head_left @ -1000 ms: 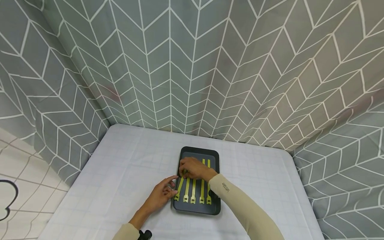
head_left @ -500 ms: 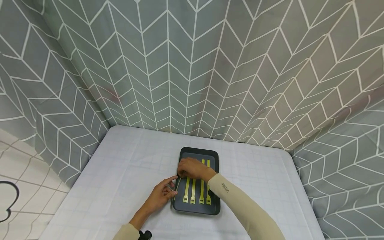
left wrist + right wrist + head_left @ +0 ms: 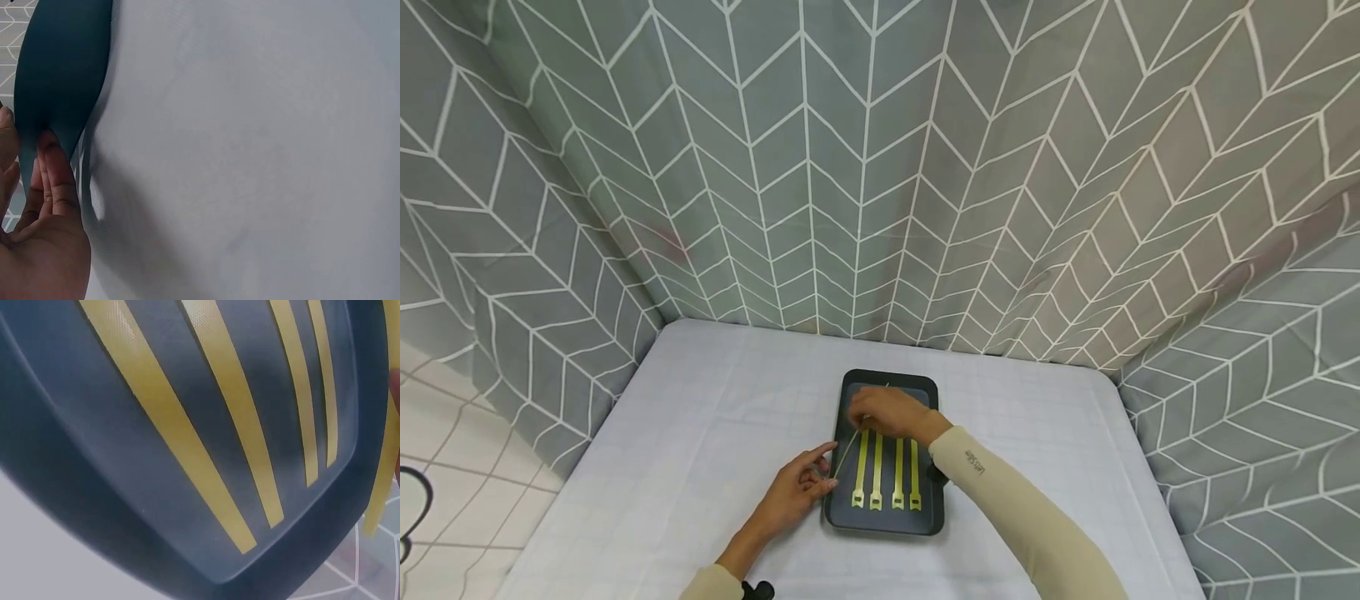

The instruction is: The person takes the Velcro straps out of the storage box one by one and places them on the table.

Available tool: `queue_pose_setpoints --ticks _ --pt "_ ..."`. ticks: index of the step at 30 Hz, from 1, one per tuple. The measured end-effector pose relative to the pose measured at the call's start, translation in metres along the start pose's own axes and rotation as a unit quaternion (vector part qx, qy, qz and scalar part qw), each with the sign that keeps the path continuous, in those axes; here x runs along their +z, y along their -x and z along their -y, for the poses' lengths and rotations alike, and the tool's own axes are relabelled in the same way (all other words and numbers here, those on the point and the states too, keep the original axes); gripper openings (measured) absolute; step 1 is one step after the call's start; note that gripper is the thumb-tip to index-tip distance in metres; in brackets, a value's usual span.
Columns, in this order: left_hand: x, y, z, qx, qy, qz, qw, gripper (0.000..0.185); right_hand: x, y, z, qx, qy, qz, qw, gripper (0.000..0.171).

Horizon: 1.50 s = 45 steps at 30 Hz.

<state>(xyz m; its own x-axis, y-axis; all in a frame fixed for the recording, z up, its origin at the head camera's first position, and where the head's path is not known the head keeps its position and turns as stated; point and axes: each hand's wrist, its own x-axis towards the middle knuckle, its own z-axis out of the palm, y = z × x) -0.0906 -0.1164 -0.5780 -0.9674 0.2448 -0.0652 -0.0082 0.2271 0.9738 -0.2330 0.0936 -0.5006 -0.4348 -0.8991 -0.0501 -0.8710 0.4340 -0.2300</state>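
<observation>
In the head view, a yellow strap (image 3: 846, 457) is pinched by the right hand's (image 3: 889, 412) fingers and slanted down towards the left fingers. Four flat straps (image 3: 877, 483) are laid below the right fingers in a dark tray (image 3: 891, 522), whose edge is touched by the left hand (image 3: 796, 485), thumb and forefinger apart. "LetsSlim" can be read on the right sleeve (image 3: 992, 492). In the left wrist view, the tray's wall is met by the left fingertips. In the right wrist view, the four straps are seen left of the fingers.

Left grip (image 3: 792, 492) at tray (image 3: 883, 522); right grip (image 3: 889, 411) holding strap (image 3: 847, 453); four yellow straps (image 3: 877, 475) inside.
</observation>
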Motion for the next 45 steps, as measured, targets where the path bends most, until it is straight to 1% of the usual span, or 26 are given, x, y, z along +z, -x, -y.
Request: queue_pose_setpoints --ticks 3,8,11,14,18,23,28,31,35,39,43,45 --pt "0.002 0.0 0.001 -0.001 -0.001 0.0 1.0 0.061 -0.003 0.004 -0.001 0.016 -0.006 -0.005 1.0 0.006" --pt "0.003 -0.001 0.003 0.009 -0.016 0.001 0.9998 0.061 -0.008 0.01 -0.003 0.034 -0.006 -0.009 0.999 0.005" --pt "0.0 -0.001 0.005 0.017 -0.014 0.007 0.9997 0.061 -0.011 0.014 -0.004 0.045 -0.004 -0.012 0.999 0.006" --pt "-0.004 0.0 0.006 0.018 -0.007 0.007 0.9998 0.061 -0.013 0.017 -0.007 0.046 -0.011 -0.029 0.998 0.007" --pt "-0.004 0.001 0.004 0.013 -0.01 0.004 0.9999 0.06 -0.016 0.023 -0.012 0.04 -0.04 -0.055 0.997 0.004" --pt "-0.001 0.0 0.001 0.012 -0.012 0.005 0.9998 0.061 -0.019 0.037 -0.019 0.071 -0.079 -0.069 0.992 0.003" --pt "0.0 -0.001 -0.001 -0.006 -0.015 0.0 0.9999 0.062 -0.021 0.048 -0.027 0.06 -0.12 -0.091 0.987 0.002" --pt "0.0 -0.001 -0.002 -0.011 -0.019 -0.002 0.9998 0.062 -0.021 0.054 -0.031 0.059 -0.138 -0.113 0.982 0.003" --pt "0.0 -0.001 -0.003 -0.016 -0.025 -0.001 0.9996 0.063 -0.022 0.064 -0.035 0.072 -0.163 -0.149 0.973 0.005" --pt "0.0 -0.001 -0.003 -0.019 -0.026 -0.005 0.9995 0.063 -0.023 0.074 -0.038 0.087 -0.187 -0.175 0.963 0.005" --pt "0.001 -0.003 -0.001 -0.014 -0.028 -0.004 0.9995 0.062 -0.021 0.087 -0.044 0.12 -0.204 -0.198 0.951 0.005" --pt "0.002 -0.003 0.0 -0.01 -0.028 -0.003 0.9996 0.062 -0.019 0.095 -0.047 0.142 -0.211 -0.212 0.944 0.006"
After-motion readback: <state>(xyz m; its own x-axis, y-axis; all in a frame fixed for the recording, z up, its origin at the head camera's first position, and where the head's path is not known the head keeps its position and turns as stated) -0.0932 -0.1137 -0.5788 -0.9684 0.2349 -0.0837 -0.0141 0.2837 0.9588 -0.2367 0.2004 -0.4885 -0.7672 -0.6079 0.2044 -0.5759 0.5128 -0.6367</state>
